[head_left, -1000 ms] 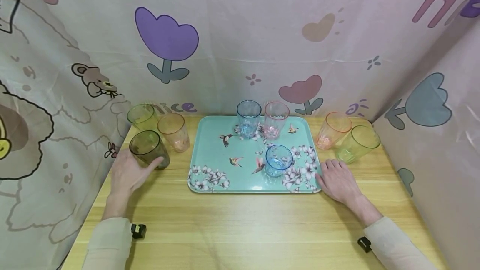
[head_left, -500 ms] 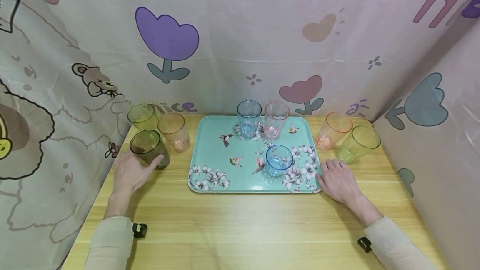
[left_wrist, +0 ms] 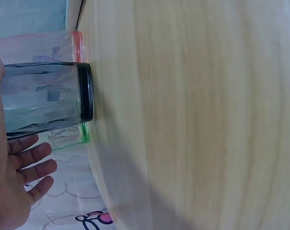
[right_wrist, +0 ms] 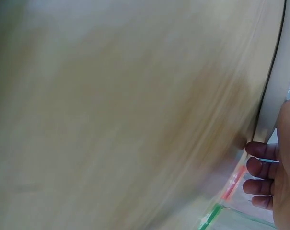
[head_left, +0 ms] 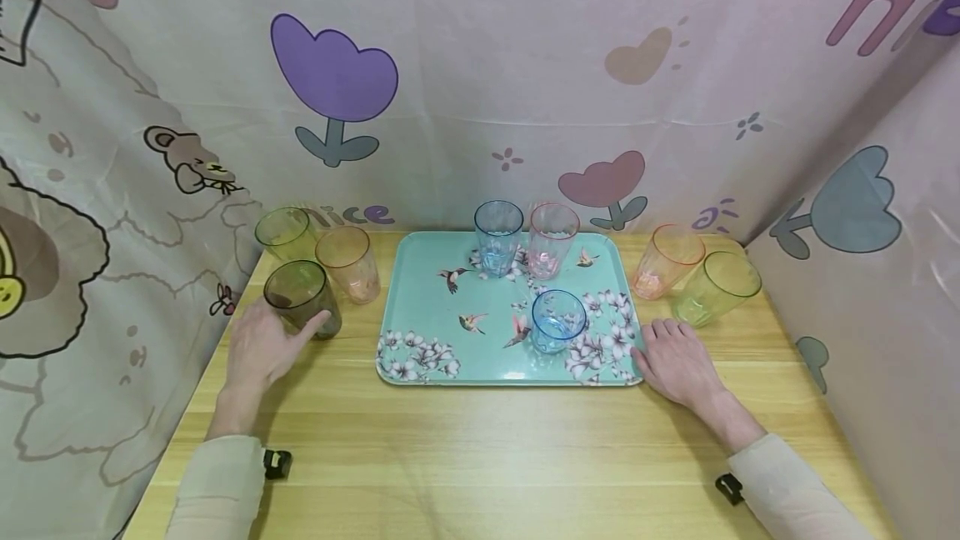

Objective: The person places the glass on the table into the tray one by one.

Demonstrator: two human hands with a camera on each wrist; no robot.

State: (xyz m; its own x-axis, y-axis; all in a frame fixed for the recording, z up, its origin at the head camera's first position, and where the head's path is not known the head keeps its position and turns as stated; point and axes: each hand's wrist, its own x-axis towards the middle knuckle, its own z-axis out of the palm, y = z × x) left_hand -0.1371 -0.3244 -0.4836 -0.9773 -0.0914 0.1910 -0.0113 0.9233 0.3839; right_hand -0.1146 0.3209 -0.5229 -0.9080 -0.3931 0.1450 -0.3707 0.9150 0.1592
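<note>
My left hand (head_left: 258,344) grips a dark smoky-grey tumbler (head_left: 300,298) at the left of the table, thumb on the near side and fingers round the far left side. In the left wrist view the grey tumbler (left_wrist: 49,96) sits between thumb and fingers, its dark base close to the wood. Behind it stand a green tumbler (head_left: 283,232) and an orange tumbler (head_left: 348,265). At the turquoise tray's (head_left: 420,298) front right corner, my right hand (head_left: 678,365) rests with loosely bent fingers, thumb at the rim. It holds nothing.
Three tumblers stand on the tray: a blue one (head_left: 498,242) and a pink one (head_left: 553,244) at the back, another blue one (head_left: 557,325) in front. Right of the tray are an orange-red tumbler (head_left: 666,265) and a yellow-green tumbler (head_left: 716,290). A printed curtain (head_left: 465,65) hangs behind.
The grey tumbler and my left hand have shifted very slightly to the right. My right hand, the tray and the other tumblers have not moved.
</note>
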